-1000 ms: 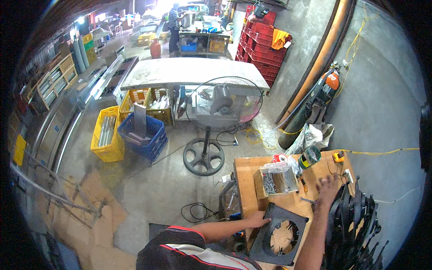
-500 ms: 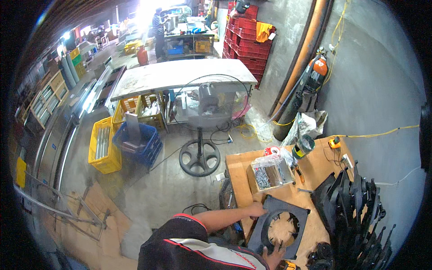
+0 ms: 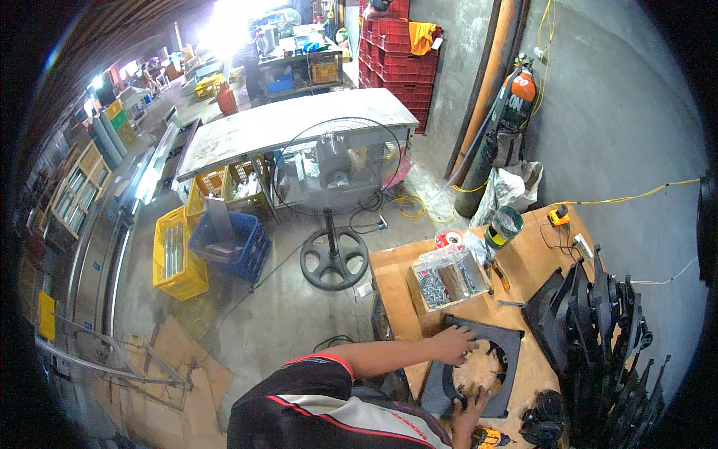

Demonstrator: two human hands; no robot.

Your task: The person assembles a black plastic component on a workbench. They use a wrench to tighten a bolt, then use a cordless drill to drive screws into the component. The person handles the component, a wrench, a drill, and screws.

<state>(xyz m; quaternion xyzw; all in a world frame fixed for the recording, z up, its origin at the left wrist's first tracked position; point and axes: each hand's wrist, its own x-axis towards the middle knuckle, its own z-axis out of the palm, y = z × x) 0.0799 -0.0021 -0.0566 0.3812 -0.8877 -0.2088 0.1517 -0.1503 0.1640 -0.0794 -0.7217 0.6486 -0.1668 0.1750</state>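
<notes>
A flat, square black fan shroud-like frame (image 3: 435,388) with a large round opening lies on the wooden worktable (image 3: 389,278); bare wood shows through the hole. My left hand (image 3: 455,346) lies over the frame's far left part, its fingers stretched to the rim of the opening. Nearer to me, my right hand (image 3: 470,408) rests at the near rim with fingers spread, their tips over the hole. Neither hand appears to hold a separate item. Just beside my right wrist is a yellow and black power tool (image 3: 490,438), partly cut off.
Beyond the frame stands an open box of screws (image 3: 447,283), with pliers (image 3: 499,277) and a green-black jar (image 3: 505,226) close by. Black plastic parts (image 3: 591,337) are piled at right. A pedestal fan (image 3: 329,217) and crates (image 3: 179,254) stand on the floor.
My left hand has moved right from the frame's left edge onto its top by the opening. My right hand has shifted slightly up and right. The whole view has shifted a little.
</notes>
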